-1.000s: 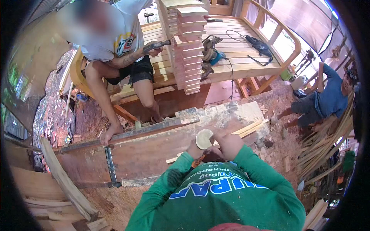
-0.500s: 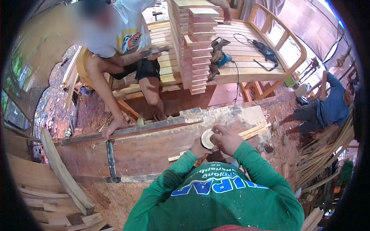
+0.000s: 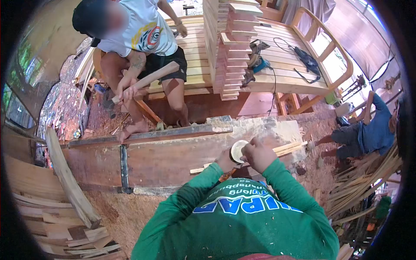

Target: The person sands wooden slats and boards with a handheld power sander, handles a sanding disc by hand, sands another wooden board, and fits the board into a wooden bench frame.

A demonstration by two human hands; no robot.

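Note:
A small round tub (image 3: 238, 151) with a pale, cream-coloured top or filling is held in front of my chest, above the workbench (image 3: 169, 173). Wrapped round its left side is my left hand (image 3: 224, 160). My right hand (image 3: 259, 155) is closed, with its fingertips at the tub's right edge; whether they pinch something small is hidden. Thin wooden strips (image 3: 288, 149) lie on the bench just right of my right hand. More strip ends (image 3: 200, 169) show by my left wrist.
Across the bench a person (image 3: 147, 39) holds a wooden piece (image 3: 151, 79), one foot on the bench edge. Behind stands a tall stack of boards (image 3: 234, 56) on a slatted bed (image 3: 281, 56), with a power tool (image 3: 259, 64). Another person (image 3: 375, 115) is at right, near wood strips (image 3: 364, 177).
The person opposite held a dark tool and now grips a pale wooden piece, leaning lower. My hands stay at the tub, the right one slightly shifted. The view has turned a little.

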